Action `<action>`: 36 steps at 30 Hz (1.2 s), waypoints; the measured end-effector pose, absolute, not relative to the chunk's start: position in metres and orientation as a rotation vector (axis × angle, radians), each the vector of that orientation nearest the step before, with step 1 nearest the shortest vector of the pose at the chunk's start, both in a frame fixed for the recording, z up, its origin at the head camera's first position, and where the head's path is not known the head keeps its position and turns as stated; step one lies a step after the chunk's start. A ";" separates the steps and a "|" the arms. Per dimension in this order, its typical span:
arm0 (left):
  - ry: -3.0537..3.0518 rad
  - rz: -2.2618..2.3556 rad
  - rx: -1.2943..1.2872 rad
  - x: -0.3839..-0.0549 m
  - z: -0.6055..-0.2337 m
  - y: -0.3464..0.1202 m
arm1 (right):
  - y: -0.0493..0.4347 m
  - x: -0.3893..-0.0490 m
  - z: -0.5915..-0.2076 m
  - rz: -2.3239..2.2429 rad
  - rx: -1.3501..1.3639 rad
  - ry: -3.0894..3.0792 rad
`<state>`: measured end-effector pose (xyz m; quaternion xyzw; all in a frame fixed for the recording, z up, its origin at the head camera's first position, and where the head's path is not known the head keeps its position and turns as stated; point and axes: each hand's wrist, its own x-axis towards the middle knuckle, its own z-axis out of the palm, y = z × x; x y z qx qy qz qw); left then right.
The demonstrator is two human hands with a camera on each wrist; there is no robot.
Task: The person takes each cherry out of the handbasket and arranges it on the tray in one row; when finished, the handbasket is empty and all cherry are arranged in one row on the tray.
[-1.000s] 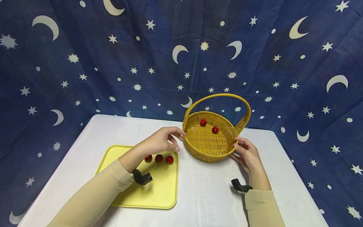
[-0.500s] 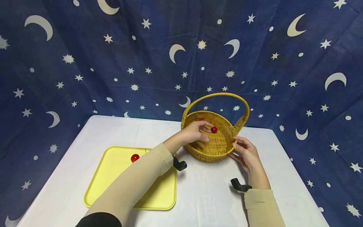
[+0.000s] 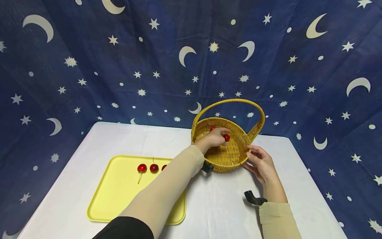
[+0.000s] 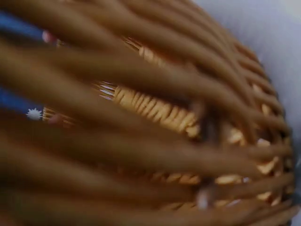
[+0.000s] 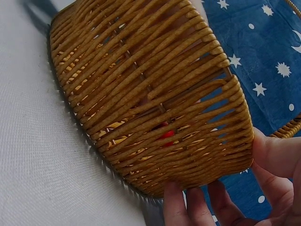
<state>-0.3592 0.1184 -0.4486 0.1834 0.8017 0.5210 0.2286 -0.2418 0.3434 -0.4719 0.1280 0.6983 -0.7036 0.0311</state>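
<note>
A round woven basket (image 3: pixel 222 159) with a tall hoop handle holds two red cherries. My left hand (image 3: pixel 215 136) reaches over its left rim, finger and thumb on either side of the nearer cherry (image 3: pixel 227 137). Just behind the fingers shows the other cherry (image 3: pixel 212 128). My right hand (image 3: pixel 260 162) grips the basket's right rim; in the right wrist view its thumb lies at the rim and the fingers against the woven side. The left wrist view is filled by blurred wicker, hiding the left fingers.
A yellow tray (image 3: pixel 116 196) lies at the left under my left forearm. On it sit a stemmed cherry (image 3: pixel 142 168), a second cherry (image 3: pixel 154 168) and a third, partly hidden by the sleeve. A dark blue star-and-moon curtain (image 3: pixel 167 83) hangs behind the white table (image 3: pixel 221 205).
My left hand has moved right from outside the basket's left rim, over it and in to the nearer cherry. The right hand has stayed at the rim.
</note>
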 end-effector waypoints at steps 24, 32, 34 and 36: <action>2.278 0.992 0.866 -0.362 -0.451 0.123 | 0.343 -0.241 -0.470 -2.196 0.370 2.143; 2.259 0.955 0.892 -0.360 -0.454 0.126 | 0.344 -0.241 -0.473 -2.201 0.360 2.144; 2.251 0.955 0.902 -0.359 -0.454 0.127 | 0.344 -0.241 -0.474 -2.206 0.357 2.142; 2.240 0.953 0.919 -0.358 -0.455 0.128 | 0.344 -0.241 -0.474 -2.212 0.358 2.138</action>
